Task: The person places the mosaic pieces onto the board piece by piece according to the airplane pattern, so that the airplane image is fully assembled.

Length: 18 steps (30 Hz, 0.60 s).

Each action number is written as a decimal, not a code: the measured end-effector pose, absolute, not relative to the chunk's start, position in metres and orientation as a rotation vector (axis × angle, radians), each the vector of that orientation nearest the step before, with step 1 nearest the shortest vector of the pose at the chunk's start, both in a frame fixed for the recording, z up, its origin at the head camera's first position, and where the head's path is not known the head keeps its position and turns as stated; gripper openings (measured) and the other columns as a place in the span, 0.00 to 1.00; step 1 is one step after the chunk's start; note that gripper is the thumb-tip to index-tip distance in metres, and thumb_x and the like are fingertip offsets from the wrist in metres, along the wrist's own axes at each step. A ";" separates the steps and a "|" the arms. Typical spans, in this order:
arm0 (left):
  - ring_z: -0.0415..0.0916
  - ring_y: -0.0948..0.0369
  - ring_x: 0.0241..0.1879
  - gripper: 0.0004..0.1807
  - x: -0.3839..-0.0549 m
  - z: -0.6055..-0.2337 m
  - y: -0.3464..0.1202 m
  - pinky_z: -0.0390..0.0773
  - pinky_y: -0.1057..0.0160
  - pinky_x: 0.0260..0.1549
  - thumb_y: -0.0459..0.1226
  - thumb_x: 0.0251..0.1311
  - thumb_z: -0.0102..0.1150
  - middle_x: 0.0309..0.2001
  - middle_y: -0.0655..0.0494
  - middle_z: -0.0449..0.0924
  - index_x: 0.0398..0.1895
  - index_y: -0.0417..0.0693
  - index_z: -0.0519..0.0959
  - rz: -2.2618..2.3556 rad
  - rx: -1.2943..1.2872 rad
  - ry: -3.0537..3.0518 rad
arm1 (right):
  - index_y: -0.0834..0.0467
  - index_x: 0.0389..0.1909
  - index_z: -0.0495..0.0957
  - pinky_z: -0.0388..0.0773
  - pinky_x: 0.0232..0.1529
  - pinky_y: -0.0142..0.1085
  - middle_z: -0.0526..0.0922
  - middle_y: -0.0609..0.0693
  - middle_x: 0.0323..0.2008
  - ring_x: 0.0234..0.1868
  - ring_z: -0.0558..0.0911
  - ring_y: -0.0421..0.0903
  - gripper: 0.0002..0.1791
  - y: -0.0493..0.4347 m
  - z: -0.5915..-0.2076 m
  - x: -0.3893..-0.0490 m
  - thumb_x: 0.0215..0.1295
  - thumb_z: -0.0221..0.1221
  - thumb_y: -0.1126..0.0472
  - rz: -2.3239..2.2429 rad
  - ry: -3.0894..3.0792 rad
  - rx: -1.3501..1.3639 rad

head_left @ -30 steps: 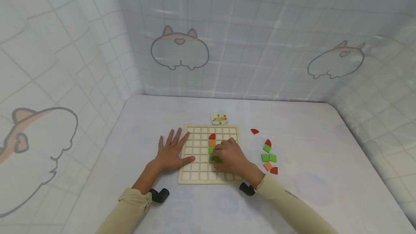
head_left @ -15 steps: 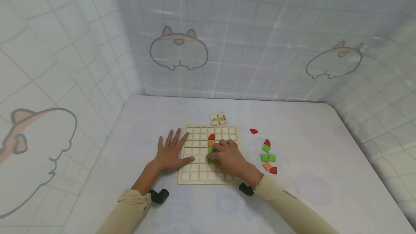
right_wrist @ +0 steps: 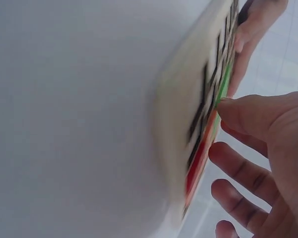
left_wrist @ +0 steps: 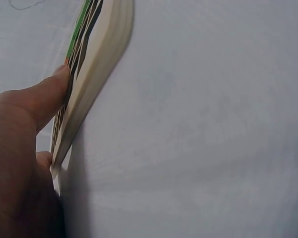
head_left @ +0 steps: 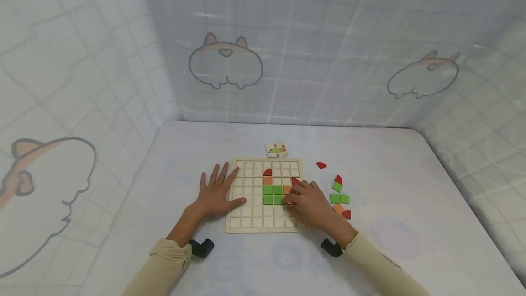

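A pale wooden grid board (head_left: pixel 246 223) lies on the table. My left hand (head_left: pixel 215 195) rests spread over its left side, thumb and fingertips on the board. Bent over the right side of the grid is my right hand (head_left: pixel 312 204), its fingertips at an orange square tile (head_left: pixel 286 189). In the right wrist view the thumb (right_wrist: pixel 243 114) touches the row of tiles where green meets orange, while the other fingers curve loosely apart. A block of green square tiles (head_left: pixel 268 199) fills the middle cells. Above it sit an orange tile (head_left: pixel 268 180) and a red quarter-circle tile (head_left: pixel 268 172). Another red tile (head_left: pixel 295 181) shows beside the right fingers.
A small pattern card (head_left: pixel 276 149) lies behind the board. To the right are loose tiles: a red quarter circle (head_left: pixel 321 165), several green squares (head_left: pixel 335 198), an orange square (head_left: pixel 339 208) and more red pieces (head_left: pixel 346 214). Light patterned walls (head_left: pixel 312 58) enclose the table.
My right hand has shifted right along the board, from the green tiles to the orange ones, uncovering the green block and a red tile. My left hand has stayed in place.
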<state>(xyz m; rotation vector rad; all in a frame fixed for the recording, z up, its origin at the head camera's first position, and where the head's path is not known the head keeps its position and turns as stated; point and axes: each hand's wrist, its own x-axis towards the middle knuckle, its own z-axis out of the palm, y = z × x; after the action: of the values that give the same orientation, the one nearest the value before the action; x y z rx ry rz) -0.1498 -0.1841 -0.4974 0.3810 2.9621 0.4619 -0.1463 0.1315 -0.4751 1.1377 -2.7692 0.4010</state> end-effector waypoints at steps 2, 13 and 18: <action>0.30 0.41 0.75 0.55 -0.150 -0.497 -0.184 0.31 0.31 0.64 0.70 0.55 0.52 0.78 0.43 0.36 0.79 0.53 0.49 0.459 0.377 2.965 | 0.43 0.40 0.87 0.64 0.38 0.37 0.78 0.37 0.35 0.38 0.69 0.40 0.10 0.144 -0.476 -0.142 0.56 0.72 0.54 0.365 -2.805 1.077; 0.28 0.41 0.75 0.56 -0.150 -0.498 -0.184 0.28 0.32 0.64 0.71 0.55 0.52 0.78 0.43 0.34 0.80 0.53 0.46 0.455 0.362 2.954 | 0.48 0.43 0.87 0.69 0.40 0.43 0.80 0.45 0.39 0.43 0.73 0.48 0.18 0.205 -0.477 -0.123 0.48 0.77 0.55 0.331 -2.862 0.771; 0.28 0.42 0.75 0.56 -0.151 -0.498 -0.184 0.28 0.32 0.64 0.71 0.55 0.52 0.78 0.43 0.35 0.80 0.53 0.47 0.471 0.379 2.955 | 0.51 0.45 0.86 0.70 0.40 0.44 0.80 0.48 0.41 0.43 0.74 0.49 0.21 0.223 -0.476 -0.121 0.47 0.77 0.55 0.347 -2.898 0.680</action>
<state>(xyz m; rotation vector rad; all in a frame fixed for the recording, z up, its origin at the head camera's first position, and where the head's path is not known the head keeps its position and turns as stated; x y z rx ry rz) -0.1511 -0.1840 -0.4976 0.3785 2.9551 0.4710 -0.1205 0.2231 -0.4763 0.6805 -2.8982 0.3471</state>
